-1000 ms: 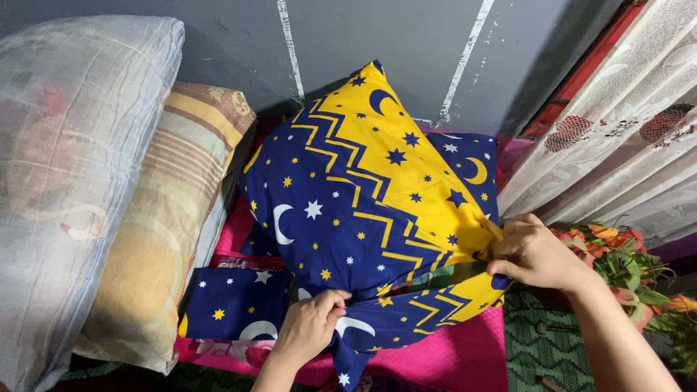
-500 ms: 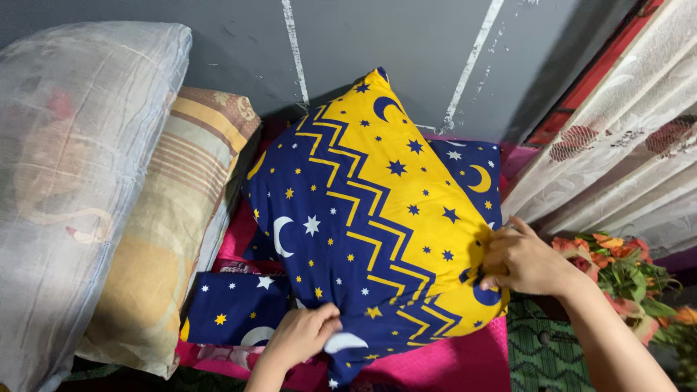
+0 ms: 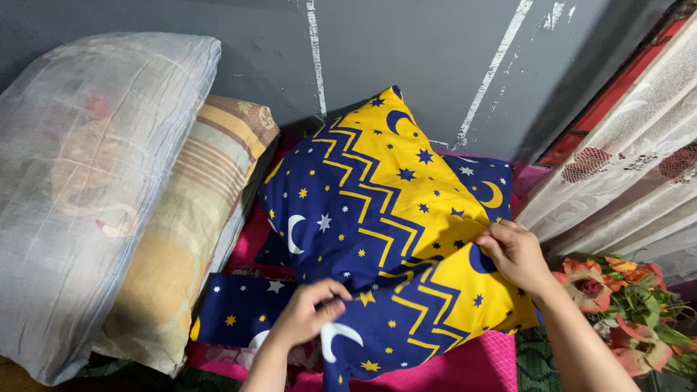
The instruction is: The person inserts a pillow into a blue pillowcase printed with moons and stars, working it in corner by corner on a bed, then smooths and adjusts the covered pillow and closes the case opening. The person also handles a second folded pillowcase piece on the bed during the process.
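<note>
A plump pillow in a blue and yellow cover with moons, stars and zigzags (image 3: 370,196) leans against the grey wall. My left hand (image 3: 308,313) pinches the cover's open blue flap at the near left edge. My right hand (image 3: 514,254) grips the cover's folded yellow flap at the right edge. A second pillow or cushion in the same print (image 3: 239,313) lies flat beneath, at the near left.
A large pillow in a thin white case (image 3: 87,189) and a tan striped pillow (image 3: 192,210) stand at the left against the grey wall (image 3: 406,51). A pink bedspread (image 3: 472,363) lies below. Lace curtains (image 3: 617,174) and artificial flowers (image 3: 624,297) are at the right.
The lower flap of the cover has been pulled up over the pillow's near end, closing the gap. Both hands shifted up with it, and the view moved slightly.
</note>
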